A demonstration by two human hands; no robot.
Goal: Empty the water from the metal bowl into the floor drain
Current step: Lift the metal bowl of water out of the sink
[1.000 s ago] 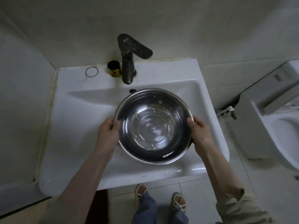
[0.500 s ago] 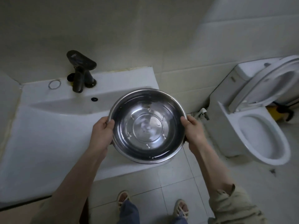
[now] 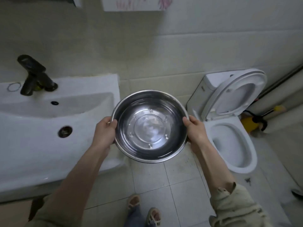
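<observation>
A round metal bowl with a little water in it is held level in mid-air, over the tiled floor between the sink and the toilet. My left hand grips the bowl's left rim, thumb over the edge. On the opposite rim my right hand holds it the same way. No floor drain shows in this view.
A white sink with a dark faucet fills the left. A white toilet with its lid up stands at the right, a yellow object behind it. My sandalled feet are on the tiled floor below.
Both hands have carried the bowl to the right, off the sink basin and out over the floor. The view has swung right too, bringing the toilet fully in.
</observation>
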